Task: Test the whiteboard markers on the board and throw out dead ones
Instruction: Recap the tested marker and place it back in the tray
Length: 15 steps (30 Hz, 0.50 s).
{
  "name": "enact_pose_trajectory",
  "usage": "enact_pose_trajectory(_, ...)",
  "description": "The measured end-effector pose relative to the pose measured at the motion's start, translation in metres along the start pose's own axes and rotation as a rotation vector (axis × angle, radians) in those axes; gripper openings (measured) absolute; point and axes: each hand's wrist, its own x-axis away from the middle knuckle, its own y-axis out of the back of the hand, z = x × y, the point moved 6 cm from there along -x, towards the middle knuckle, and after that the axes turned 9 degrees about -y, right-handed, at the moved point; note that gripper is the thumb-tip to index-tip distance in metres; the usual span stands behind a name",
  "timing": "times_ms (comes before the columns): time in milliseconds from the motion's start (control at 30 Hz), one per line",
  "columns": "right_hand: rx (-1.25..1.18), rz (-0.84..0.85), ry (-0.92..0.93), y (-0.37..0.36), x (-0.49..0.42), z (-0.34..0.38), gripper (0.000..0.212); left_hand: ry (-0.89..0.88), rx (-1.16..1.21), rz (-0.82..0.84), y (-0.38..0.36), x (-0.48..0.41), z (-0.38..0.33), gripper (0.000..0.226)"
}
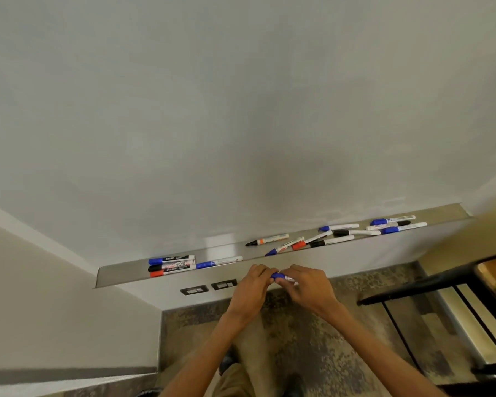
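Head view: blue-capped white whiteboard marker (281,277) held just beside front edge of long metal tray (121,274). Left grip (252,285) curled on cap end, right grip (308,285) pinching barrel. Other markers (352,232) scattered in tray under whiteboard (241,110).

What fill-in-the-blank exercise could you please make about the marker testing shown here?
The left hand and right hand grip one marker whose cap is ___. Its barrel, in the right hand, is ___. The other markers lie on the long metal ___ under the whiteboard.
Missing words: blue; white; tray.
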Motion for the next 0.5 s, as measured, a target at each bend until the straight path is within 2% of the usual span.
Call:
enact_pose_trajectory(167, -0.045, -0.003, -0.005, 0.011, 0.010, -0.004, 0.063, -0.024, -0.068, -0.029, 0.002, 0.005, -0.023, 0.031)
enact_pose_trajectory(333, -0.003, 0.003, 0.002, 0.028, 0.000, 0.002, 0.074, -0.100, -0.166, -0.088, 0.020, -0.004, -0.043, 0.032)
enact_pose_trajectory(400, 0.007, -0.037, 0.019, 0.035, -0.006, 0.004, 0.080, -0.125, -0.186, -0.109, 0.029, -0.010, -0.048, 0.033)
enact_pose_trajectory(500, 0.045, -0.077, 0.041, 0.043, -0.016, 0.007, 0.077, -0.171, -0.213, -0.136, 0.043, -0.018, -0.058, 0.036)
